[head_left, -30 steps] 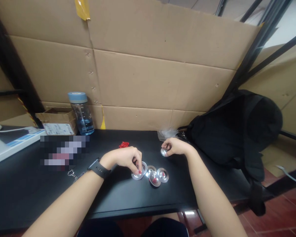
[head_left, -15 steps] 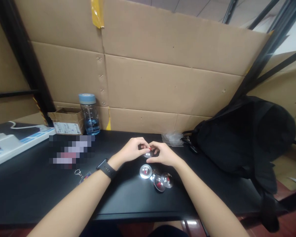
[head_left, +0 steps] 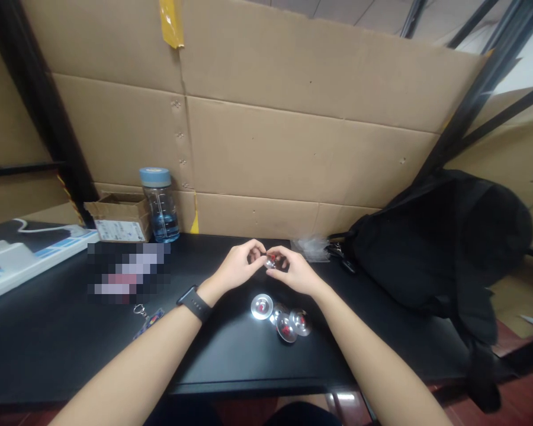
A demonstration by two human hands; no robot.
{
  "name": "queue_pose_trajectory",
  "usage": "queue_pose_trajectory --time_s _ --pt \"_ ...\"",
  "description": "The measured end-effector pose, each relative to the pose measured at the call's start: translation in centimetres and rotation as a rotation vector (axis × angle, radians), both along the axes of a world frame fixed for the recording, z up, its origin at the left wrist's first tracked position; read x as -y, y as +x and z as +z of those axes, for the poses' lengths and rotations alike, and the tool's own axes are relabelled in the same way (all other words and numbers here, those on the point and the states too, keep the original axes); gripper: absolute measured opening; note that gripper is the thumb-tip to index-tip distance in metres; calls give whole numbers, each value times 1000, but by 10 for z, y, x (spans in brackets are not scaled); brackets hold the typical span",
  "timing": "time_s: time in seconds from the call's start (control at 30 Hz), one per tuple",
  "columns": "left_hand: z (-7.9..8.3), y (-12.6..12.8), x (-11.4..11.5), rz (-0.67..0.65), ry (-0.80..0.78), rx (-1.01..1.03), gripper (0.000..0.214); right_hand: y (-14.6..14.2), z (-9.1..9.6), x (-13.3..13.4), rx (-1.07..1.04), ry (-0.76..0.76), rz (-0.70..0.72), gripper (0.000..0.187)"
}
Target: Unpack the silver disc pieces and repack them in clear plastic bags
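My left hand (head_left: pixel 242 263) and my right hand (head_left: pixel 295 272) meet above the black table. Between their fingertips is a small shiny, domed disc (head_left: pixel 270 264) with red at its centre. Thumb and fingers of both hands are closed at its edges, and they cover part of it. Just nearer to me lie several similar discs, see-through or silvery with red middles. One disc (head_left: pixel 262 307) lies at the left of the group; another disc (head_left: pixel 286 328) overlaps its neighbours.
A bottle (head_left: pixel 160 207) and an open carton (head_left: pixel 119 219) stand at the back left, near a white power strip (head_left: pixel 62 251). A keychain (head_left: pixel 148 322) lies by my left forearm. Clear plastic bags (head_left: pixel 311 248) lie behind; a black backpack (head_left: pixel 435 248) fills the right.
Both hands have risen slightly, and the disc between them has tilted and moved a little up and right. The discs on the table have not moved.
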State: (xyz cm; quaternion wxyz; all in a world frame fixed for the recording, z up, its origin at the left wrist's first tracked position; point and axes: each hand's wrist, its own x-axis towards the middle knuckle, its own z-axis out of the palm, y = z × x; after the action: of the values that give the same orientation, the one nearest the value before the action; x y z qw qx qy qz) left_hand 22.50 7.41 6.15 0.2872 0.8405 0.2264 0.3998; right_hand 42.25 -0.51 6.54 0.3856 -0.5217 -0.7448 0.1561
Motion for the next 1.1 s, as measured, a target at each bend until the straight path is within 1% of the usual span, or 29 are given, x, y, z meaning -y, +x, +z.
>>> queue_pose_trajectory --time_s 0.1,0.2,0.27,0.33,0.5,0.57,0.63,0.77,0.87,0.97,1.0,1.1 --pt "-1 -1 -2 11 -62 22 12 6 -4 -5 -162 -29 3 46" --pt "-2 1 0 -81 -132 52 16 7 -6 -6 -304 -91 73 52" --pt "-4 4 3 -154 -174 75 20 4 -6 -5 -358 -123 125 56" --pt "-5 7 7 -187 -195 89 23 0 -5 -3 -380 -150 163 58" --pt "-9 11 9 -169 -218 116 31 -5 -1 2 -348 -182 180 61" --pt "-9 11 9 -158 -205 109 32 -5 0 2 -337 -183 187 61" --pt "-7 9 7 -119 -159 93 30 -3 -1 1 -327 -175 181 61" --pt "-2 -2 -6 1 -8 3 20 9 -1 -3 -253 -116 100 56" --pt "1 -21 -28 119 79 -103 12 30 4 -3 -102 -83 -28 55" --pt "0 -42 -53 182 94 -210 19 57 12 1 116 -129 -181 53" --pt "-1 -48 -60 193 95 -240 22 66 15 3 179 -155 -213 51" --pt "-8 -61 -76 184 71 -300 24 87 20 8 275 -250 -241 50"
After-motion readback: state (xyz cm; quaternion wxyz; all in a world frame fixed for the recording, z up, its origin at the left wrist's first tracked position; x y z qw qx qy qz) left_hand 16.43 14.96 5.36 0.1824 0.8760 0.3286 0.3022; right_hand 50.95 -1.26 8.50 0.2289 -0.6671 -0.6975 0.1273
